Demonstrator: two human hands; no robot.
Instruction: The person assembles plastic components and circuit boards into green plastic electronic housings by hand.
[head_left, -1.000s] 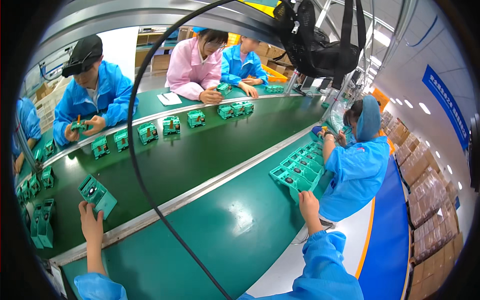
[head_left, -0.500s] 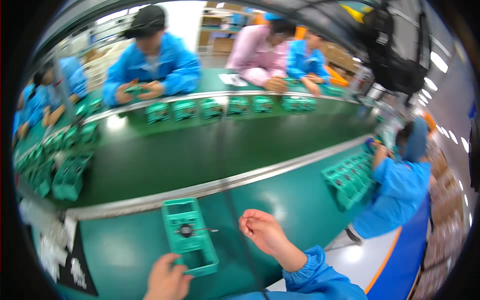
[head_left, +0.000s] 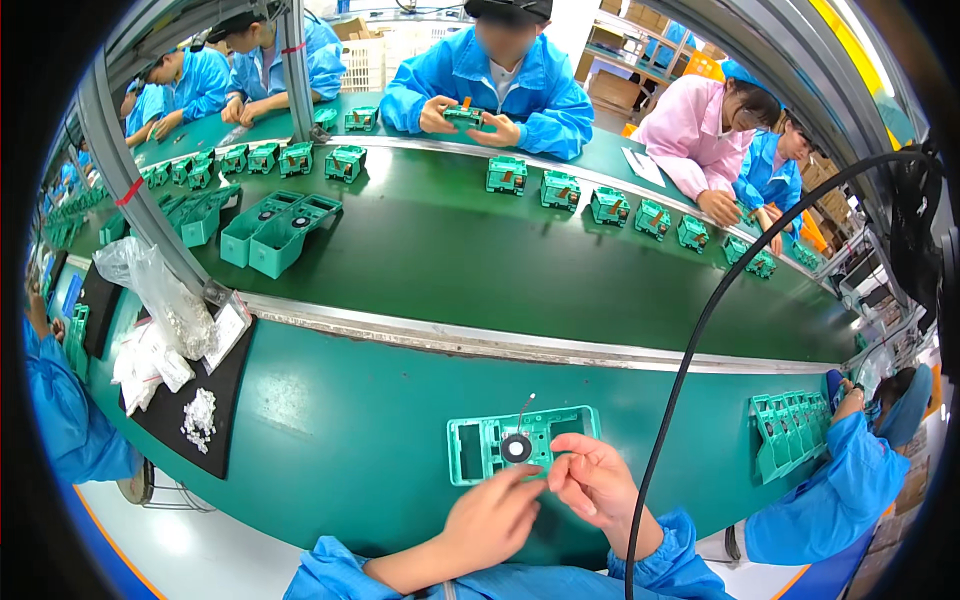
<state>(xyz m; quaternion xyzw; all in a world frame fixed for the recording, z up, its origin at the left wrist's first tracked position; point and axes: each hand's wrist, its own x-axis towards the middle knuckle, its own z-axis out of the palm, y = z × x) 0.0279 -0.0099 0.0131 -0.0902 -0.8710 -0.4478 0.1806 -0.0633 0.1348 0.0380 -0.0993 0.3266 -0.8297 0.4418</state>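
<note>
The green plastic frame (head_left: 520, 445) lay lengthwise left-to-right just beyond your hands, your left hand (head_left: 495, 518) touching its near edge with loosely curled fingers, your right hand (head_left: 597, 483) pinching something too small to tell.

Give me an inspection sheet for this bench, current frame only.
Surface: green bench in front of a green conveyor belt.
Job's things: green plastic housing lies flat, with a round black part and a thin wire on it.
Clutter: black mat with small white parts, clear bags.
Hands: left hand and right hand meet at the housing's near edge; anything pinched is too small to tell.
Cables: black cable arcs across the right side.
Surroundings: workers in blue and pink coats, rows of green housings on the belt.
</note>
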